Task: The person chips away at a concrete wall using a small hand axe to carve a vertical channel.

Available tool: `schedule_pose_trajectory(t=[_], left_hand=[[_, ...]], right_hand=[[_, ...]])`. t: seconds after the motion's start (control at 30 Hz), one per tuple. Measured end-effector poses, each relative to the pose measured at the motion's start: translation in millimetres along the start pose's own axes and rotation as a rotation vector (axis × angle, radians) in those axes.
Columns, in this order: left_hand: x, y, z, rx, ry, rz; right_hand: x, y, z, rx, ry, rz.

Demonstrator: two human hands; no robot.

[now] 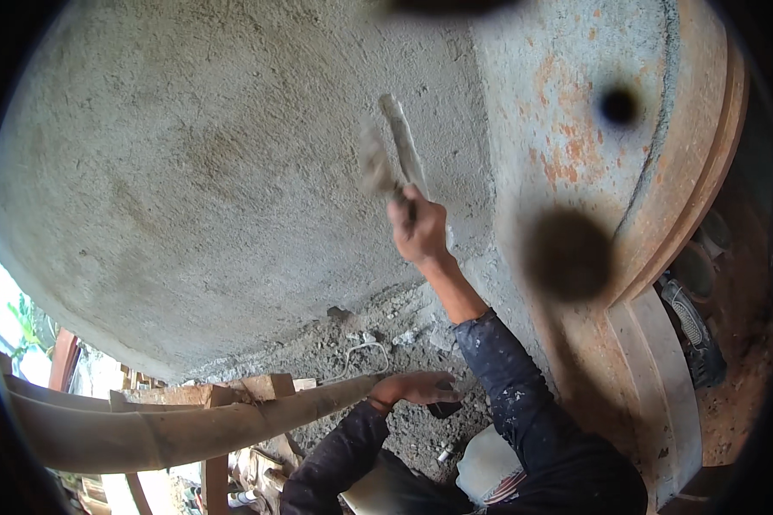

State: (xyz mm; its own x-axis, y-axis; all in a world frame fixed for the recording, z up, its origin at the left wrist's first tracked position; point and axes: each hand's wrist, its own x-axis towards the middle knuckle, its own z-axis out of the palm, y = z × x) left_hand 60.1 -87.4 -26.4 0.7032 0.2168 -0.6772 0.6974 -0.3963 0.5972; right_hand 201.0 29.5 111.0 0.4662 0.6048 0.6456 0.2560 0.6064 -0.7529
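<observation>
Checking head view: I'd run the trowel (376, 165) near-flat over the rough grey wall (232, 154), even pressure, overlapping strokes (blade's blurred, contact unclear). Right hand (420, 230) is wrapped round its handle, upper centre; left hand (410, 388) sits by the pole's (197, 433) end, can't tell its grip.

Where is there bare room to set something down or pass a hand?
To set down: the pale curved strip, bordered by the dark shoe-like thing and brown ground, looks bare but for small marks. To pass: before the grey wall, left of the right hand and its blurred tool. Crowded: around the left hand, with round pole, wood blocks, rubble.
</observation>
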Motion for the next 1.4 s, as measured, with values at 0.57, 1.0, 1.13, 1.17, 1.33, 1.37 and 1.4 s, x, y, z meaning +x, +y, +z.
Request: schedule_pose_trajectory(t=[0.57, 1.0, 1.13, 1.17, 1.33, 1.37, 1.4], left_hand=[[1.4, 5.0, -1.5, 0.066, 0.031, 0.001], [-8.4, 13.4, -6.3, 0.054, 0.013, -0.040], [-13.3, 22.6, -5.4, -0.067, -0.037, -0.096], [-7.8, 14.5, -2.5, -0.018, -0.008, -0.063], [6.8, -6.0, 2.9, 0.012, 0.026, 0.001], [6.1, -4.8, 3.1, 0.010, 0.025, 0.002], [3.7, -2.5, 3.2, 0.029, 0.031, -0.011]], right_hand=[[17.0, 14.0, -6.8, 0.036, -0.027, -0.785], [2.5, 27.4, -4.2, 0.042, -0.052, -0.561], [-3.1, 62.4, -0.6, -0.174, -0.011, -0.091], [-0.1, 62.7, 3.6, -0.218, 0.002, 0.085], [-8.1, 9.7, 11.6, 0.131, 0.051, -0.248], [-0.7, 2.7, 3.5, 0.115, 0.003, -0.483], [7.0, 9.0, 0.0, 0.115, 0.001, -0.482]])
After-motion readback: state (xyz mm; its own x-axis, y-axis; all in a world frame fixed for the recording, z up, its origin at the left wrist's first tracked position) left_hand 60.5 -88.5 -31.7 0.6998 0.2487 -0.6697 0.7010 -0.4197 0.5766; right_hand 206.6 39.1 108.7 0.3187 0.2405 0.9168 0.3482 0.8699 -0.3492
